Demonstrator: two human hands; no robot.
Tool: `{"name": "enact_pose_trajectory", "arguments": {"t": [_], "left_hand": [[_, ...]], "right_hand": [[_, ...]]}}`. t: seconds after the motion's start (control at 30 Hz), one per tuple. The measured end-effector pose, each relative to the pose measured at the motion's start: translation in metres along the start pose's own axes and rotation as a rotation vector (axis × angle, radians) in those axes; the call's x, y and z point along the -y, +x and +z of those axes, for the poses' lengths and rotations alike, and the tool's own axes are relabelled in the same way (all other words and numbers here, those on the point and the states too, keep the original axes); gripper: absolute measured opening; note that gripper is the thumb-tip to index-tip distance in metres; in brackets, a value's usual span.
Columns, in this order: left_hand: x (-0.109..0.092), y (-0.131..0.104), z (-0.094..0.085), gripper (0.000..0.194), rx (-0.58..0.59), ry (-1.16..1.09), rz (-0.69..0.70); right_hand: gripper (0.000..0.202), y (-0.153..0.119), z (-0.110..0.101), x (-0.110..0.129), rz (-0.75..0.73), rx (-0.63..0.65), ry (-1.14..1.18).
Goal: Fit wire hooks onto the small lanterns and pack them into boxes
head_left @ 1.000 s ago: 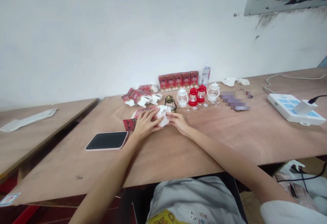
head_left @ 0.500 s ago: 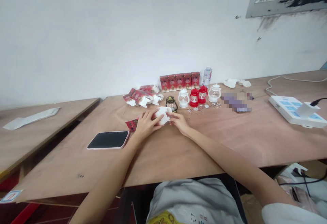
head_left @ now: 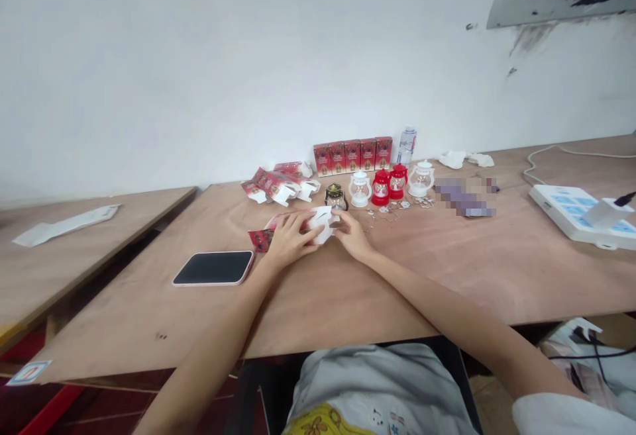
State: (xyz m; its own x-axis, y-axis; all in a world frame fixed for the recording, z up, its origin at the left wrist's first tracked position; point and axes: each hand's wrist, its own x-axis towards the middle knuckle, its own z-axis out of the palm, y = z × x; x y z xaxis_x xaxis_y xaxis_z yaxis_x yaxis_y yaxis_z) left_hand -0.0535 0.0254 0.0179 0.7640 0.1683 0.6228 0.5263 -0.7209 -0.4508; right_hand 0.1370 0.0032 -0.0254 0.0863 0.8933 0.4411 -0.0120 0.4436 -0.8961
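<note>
Fingers of the left hand [head_left: 293,240] clamp the open carton [head_left: 321,225], right-hand [head_left: 352,235] fingertips pinching its flaps, beyond the desk's [head_left: 348,316] near edge; the phone [head_left: 214,268] lies nearer its left edge.

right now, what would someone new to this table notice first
Probably the row of five red boxes standing against the wall, with red and white lanterns lined up in front and to their right. Nearer the person, the left hand and right hand hold a partly open carton, its white flaps bright against the wood. The dark-screened phone lies to the left.
</note>
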Motion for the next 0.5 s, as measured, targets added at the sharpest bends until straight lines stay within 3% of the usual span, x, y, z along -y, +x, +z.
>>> {"name": "enact_pose_trajectory", "arguments": {"t": [0.23,0.37,0.5], "left_hand": [[-0.004,0.002,-0.001,0.022,0.04,-0.044,-0.064],[-0.009,0.004,-0.001,0.023,0.018,-0.053,-0.08],[-0.011,0.005,-0.002,0.04,-0.019,-0.06,-0.089]], "right_hand": [[0.052,-0.002,0.001,0.008,-0.033,0.071,-0.037],[0.035,-0.004,0.0,0.015,-0.109,0.071,-0.103],[0.019,-0.008,0.0,0.02,-0.167,0.038,-0.204]]}}
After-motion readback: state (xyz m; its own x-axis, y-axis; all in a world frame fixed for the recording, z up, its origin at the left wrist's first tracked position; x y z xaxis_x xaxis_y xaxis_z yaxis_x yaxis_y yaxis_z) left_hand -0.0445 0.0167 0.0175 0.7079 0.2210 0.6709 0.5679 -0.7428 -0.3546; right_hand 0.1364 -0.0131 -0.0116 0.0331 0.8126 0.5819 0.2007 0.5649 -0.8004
